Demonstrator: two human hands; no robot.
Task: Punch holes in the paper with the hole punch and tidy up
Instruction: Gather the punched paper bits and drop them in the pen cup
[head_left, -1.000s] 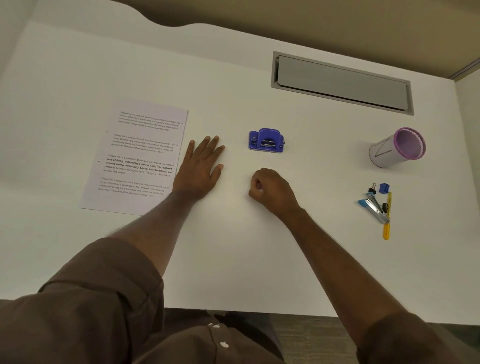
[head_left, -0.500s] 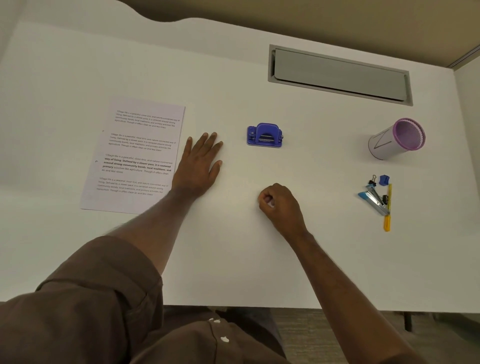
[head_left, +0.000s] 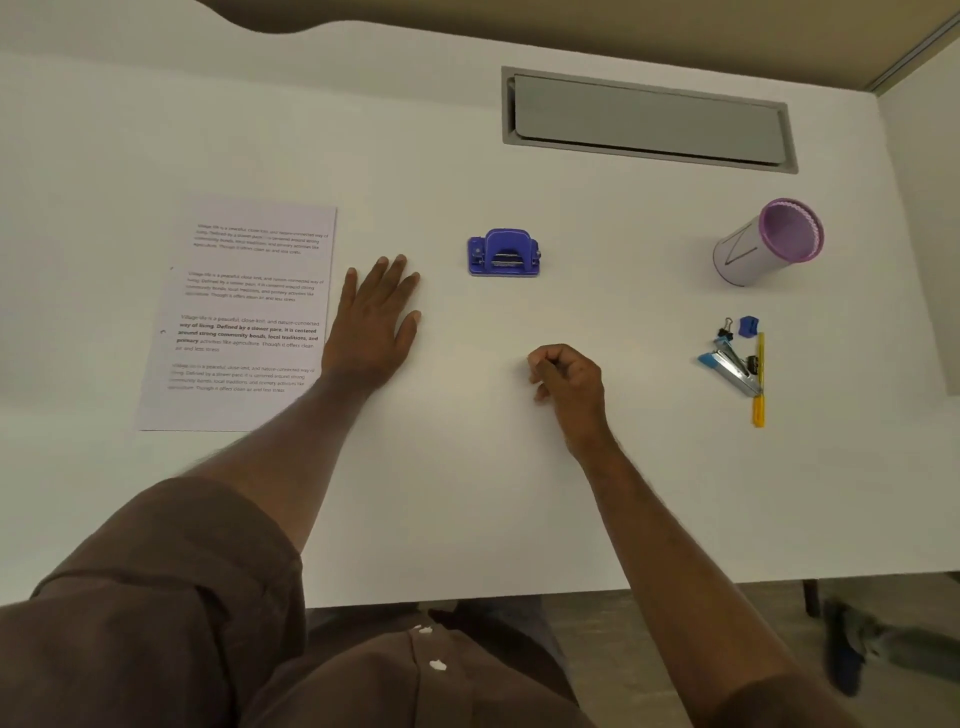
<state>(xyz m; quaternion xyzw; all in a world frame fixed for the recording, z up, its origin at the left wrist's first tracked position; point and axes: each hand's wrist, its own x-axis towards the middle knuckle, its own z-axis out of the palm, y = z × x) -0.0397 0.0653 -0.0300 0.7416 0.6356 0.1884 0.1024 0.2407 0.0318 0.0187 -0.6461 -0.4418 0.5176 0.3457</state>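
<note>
A printed sheet of paper (head_left: 244, 312) lies flat at the left of the white desk (head_left: 467, 493), with small punched holes along its left edge. The blue hole punch (head_left: 504, 253) stands alone in the middle, beyond both hands. My left hand (head_left: 375, 322) rests flat, fingers apart, just right of the paper's edge. My right hand (head_left: 569, 382) is curled into a loose fist on the desk, nearer me than the punch; nothing shows between its fingers.
A purple-rimmed pen cup (head_left: 769, 241) lies tipped on its side at the right. Near it sit a blue stapler (head_left: 730, 366), a yellow pen (head_left: 759, 379), binder clips (head_left: 726, 328) and a small blue sharpener (head_left: 748, 326). A grey cable hatch (head_left: 649, 120) is set in the desk's back.
My right fist has drawn back from near the hole punch toward me and slightly right. My left hand stays flat beside the paper.
</note>
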